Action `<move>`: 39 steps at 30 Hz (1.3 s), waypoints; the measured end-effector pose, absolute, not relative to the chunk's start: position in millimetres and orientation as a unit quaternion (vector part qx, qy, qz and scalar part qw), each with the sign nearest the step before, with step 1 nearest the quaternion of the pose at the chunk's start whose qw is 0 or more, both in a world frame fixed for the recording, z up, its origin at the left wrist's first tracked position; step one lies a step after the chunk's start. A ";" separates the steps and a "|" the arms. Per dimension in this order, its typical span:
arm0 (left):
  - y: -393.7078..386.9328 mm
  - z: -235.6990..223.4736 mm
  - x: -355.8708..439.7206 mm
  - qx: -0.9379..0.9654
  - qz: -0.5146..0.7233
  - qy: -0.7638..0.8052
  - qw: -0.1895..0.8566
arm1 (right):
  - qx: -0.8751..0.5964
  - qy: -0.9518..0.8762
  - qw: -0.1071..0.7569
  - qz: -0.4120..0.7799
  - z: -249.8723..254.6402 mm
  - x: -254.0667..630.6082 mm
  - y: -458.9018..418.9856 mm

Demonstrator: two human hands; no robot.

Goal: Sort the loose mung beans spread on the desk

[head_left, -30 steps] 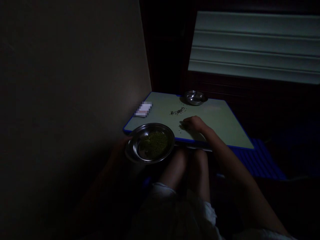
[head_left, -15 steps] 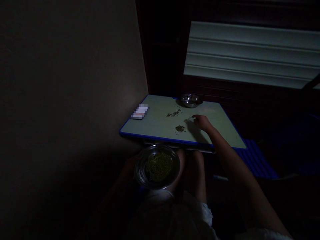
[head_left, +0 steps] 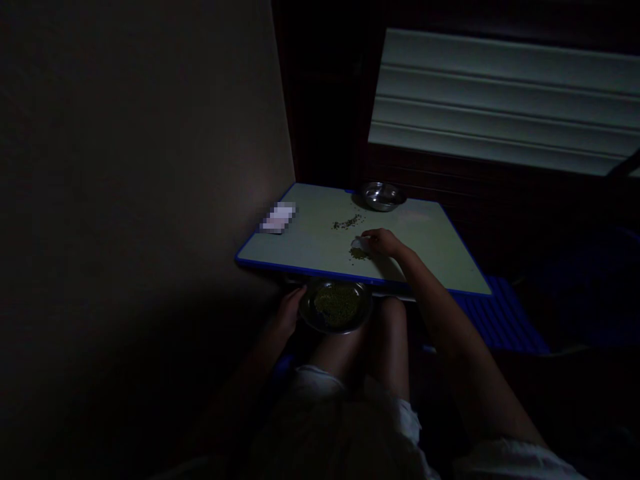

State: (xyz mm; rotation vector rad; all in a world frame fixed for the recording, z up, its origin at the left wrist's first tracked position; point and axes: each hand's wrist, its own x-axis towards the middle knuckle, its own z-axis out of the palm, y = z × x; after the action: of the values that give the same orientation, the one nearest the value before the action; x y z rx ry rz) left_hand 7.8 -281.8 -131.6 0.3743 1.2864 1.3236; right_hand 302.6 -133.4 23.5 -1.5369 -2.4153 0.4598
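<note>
My left hand (head_left: 291, 310) grips the left rim of a metal bowl (head_left: 307, 315), which is at the table's near edge, above my knees. Small green beans or seeds (head_left: 341, 304) lie in it. My right hand (head_left: 384, 242) is over the table (head_left: 310, 250), closed on a small, thin, whitish see-through piece (head_left: 359, 244); its exact kind is too dim to tell. That piece is at the upper side of a small greenish pile (head_left: 358, 255) and partly covers it. Farther back lies a scattered strip of darker grains (head_left: 349, 222).
A second metal bowl (head_left: 383, 196) stands at the table's back edge. On the left lies a blurred-out flat item (head_left: 278, 218). A wall (head_left: 200, 167) runs along the left side, and a blue ribbed stool or seat (head_left: 500, 317) is at right. The room is dark.
My right hand has moved left and slightly toward me, bringing the whitish piece to the greenish pile. My left hand has shifted the bowl forward and right, to the table's edge.
</note>
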 end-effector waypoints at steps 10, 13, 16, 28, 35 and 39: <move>-256.0 -109.3 22.8 0.141 0.582 0.562 0.571 | -0.496 -0.840 0.073 0.209 29.1 278.8 -147.2; -254.6 -106.1 23.2 0.135 0.580 0.563 0.573 | -0.480 -0.847 0.074 0.217 29.0 269.9 -154.2; -254.6 -105.0 22.0 0.133 0.579 0.563 0.575 | -0.465 -0.852 0.089 0.221 30.3 259.1 -163.3; -262.5 -102.7 17.5 0.130 0.574 0.563 0.580 | -0.418 -0.871 0.111 0.232 42.6 244.4 -185.5; -264.1 -102.6 19.4 0.114 0.569 0.572 0.580 | -0.517 -0.829 0.096 0.189 39.9 259.8 -147.4; -264.7 -102.6 20.8 0.102 0.567 0.572 0.584 | -0.515 -0.829 0.082 0.200 30.8 252.8 -139.4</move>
State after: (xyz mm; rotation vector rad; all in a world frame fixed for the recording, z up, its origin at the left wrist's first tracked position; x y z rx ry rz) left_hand 20.8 -264.7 -102.6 0.2373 1.3338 1.3227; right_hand 252.8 -139.4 30.8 -1.5399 -2.4775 0.5960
